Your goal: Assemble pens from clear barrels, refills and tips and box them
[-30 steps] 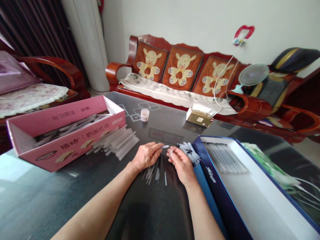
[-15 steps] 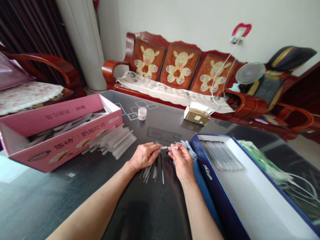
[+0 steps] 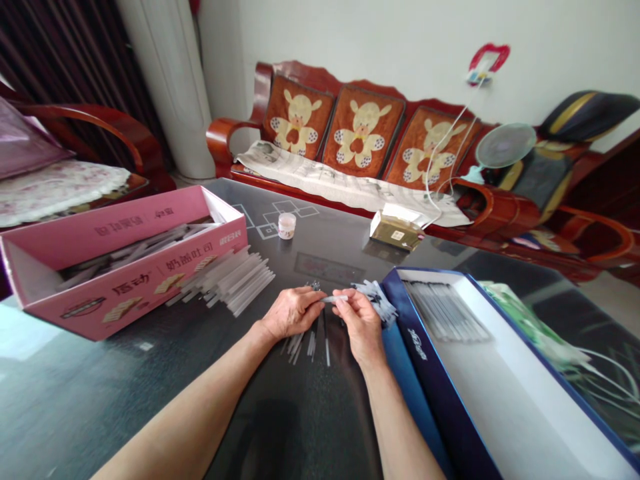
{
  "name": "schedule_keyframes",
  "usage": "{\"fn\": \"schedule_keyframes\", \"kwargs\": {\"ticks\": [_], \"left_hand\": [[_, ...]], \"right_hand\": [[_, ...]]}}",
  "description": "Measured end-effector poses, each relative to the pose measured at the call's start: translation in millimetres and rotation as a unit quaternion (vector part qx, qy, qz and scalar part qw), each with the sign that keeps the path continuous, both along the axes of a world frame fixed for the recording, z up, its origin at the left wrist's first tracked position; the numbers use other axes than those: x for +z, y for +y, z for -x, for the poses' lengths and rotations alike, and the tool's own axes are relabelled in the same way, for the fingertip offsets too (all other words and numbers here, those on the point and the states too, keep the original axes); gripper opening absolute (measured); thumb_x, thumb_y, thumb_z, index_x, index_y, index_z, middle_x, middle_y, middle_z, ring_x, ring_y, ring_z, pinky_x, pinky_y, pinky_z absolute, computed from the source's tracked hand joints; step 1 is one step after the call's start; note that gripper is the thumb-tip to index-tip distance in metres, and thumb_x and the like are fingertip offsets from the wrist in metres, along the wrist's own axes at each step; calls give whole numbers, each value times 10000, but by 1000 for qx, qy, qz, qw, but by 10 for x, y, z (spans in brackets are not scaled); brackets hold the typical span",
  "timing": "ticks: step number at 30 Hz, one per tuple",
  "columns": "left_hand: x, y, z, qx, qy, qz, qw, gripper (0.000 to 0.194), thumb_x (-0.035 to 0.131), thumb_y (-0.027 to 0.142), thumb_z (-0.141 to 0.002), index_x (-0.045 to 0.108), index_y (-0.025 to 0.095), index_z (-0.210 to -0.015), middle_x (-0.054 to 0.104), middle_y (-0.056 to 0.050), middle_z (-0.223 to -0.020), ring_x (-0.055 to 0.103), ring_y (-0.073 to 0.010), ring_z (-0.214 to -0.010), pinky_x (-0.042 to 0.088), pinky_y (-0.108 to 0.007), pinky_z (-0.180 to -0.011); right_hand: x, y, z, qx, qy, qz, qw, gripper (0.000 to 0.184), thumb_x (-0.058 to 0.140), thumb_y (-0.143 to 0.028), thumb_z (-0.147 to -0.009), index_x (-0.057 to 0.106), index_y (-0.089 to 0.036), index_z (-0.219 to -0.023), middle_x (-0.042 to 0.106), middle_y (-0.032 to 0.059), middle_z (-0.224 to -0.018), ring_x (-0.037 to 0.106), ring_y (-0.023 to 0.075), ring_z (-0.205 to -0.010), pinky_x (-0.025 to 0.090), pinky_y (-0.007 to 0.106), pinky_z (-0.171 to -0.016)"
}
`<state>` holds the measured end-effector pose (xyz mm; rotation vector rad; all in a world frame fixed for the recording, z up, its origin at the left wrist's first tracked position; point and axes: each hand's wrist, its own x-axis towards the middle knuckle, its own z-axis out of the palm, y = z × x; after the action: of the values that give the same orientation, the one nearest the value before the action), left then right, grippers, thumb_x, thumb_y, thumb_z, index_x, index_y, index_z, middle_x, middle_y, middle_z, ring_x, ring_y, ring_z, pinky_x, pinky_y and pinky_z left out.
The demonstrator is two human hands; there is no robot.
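Observation:
My left hand is closed, its thumb and index finger pinching the left end of a thin slim piece. A short translucent white tube spans the gap between both hands, its far end in the fingertips of my right hand. The two pieces meet end to end; the joint is too small to make out. Under the hands lie several loose thin sticks, dark and whitish, partly hidden by my left hand. Close by my right hand is a heap of small pale pieces.
A pink carton with sticks inside stands left, a pile of translucent tubes beside it. On the right, a blue box holds a row of thin sticks. A small jar and a tissue pack stand farther back.
My right hand has moved slightly left, bringing the white tube against the piece in my left hand. The gap between them has closed. The view has shifted slightly.

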<state>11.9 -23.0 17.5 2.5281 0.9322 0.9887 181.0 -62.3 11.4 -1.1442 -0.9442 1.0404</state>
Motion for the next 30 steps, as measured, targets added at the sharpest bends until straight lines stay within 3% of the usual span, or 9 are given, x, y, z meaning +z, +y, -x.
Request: {"fn": "schedule_keyframes", "kwargs": {"ticks": [4,13,30], "left_hand": [[0,2,3,0,6,10,1000,296,394,304,-950,645,155,-1000,590,-38,-741,576,-130,-638,442,-230,-602],[10,-8,-5,27,21,-27,999,324,381,317,-960,630,156,-830,549,-24,-703,548,-117,-627,423,-215,-585],[10,-52,-21,59,52,-86,993,321,394,320,-958,636,161,-819,570,-30,-707,570,-127,-662,407,-219,-573]], "right_hand": [[15,0,-10,2,-47,-7,999,371,716,-375,-730,635,-208,-1051,717,45,-988,677,173,-884,551,339,-823],[17,7,-24,-5,-114,-24,993,276,700,-413,-745,673,-195,-912,705,18,-836,673,161,-763,550,306,-779],[88,8,3,4,12,83,996,364,811,-410,-597,681,-161,-829,625,-34,-643,635,115,-604,560,262,-665]]}}
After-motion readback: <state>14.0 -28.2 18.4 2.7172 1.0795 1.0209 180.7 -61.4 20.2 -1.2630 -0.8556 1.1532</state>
